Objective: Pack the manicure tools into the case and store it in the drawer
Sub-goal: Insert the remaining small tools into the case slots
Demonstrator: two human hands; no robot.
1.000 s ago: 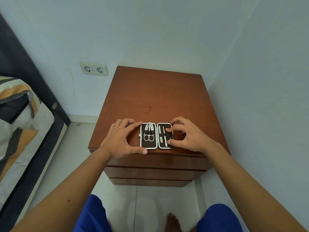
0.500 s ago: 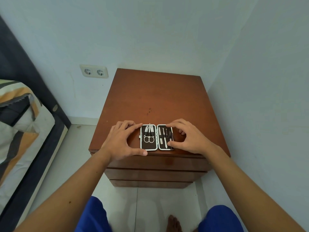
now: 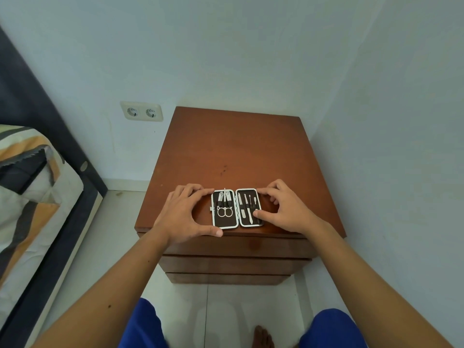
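Note:
A small manicure case [image 3: 226,223] with a white rim and brown lining lies open flat near the front edge of the brown nightstand [image 3: 233,146]. Its left half holds clippers and round-handled scissors [image 3: 224,212]; its right half holds several slim metal tools [image 3: 247,207]. My left hand [image 3: 183,214] grips the left half, fingertips at its far corner and thumb at its near corner. My right hand [image 3: 286,209] grips the right half, thumb on its right edge and fingers at its far corner. Below the top, the drawer fronts [image 3: 236,244] are closed.
A wall runs close along the nightstand's right side and another stands behind it, with a double socket [image 3: 141,112] to the left. A bed [image 3: 25,184] with a dark frame stands at the left. My bare foot [image 3: 262,337] rests on the tiled floor below.
My right fingers have slid off the tools in the right half to its right edge, so all the tools now show. My left hand has kept its grip.

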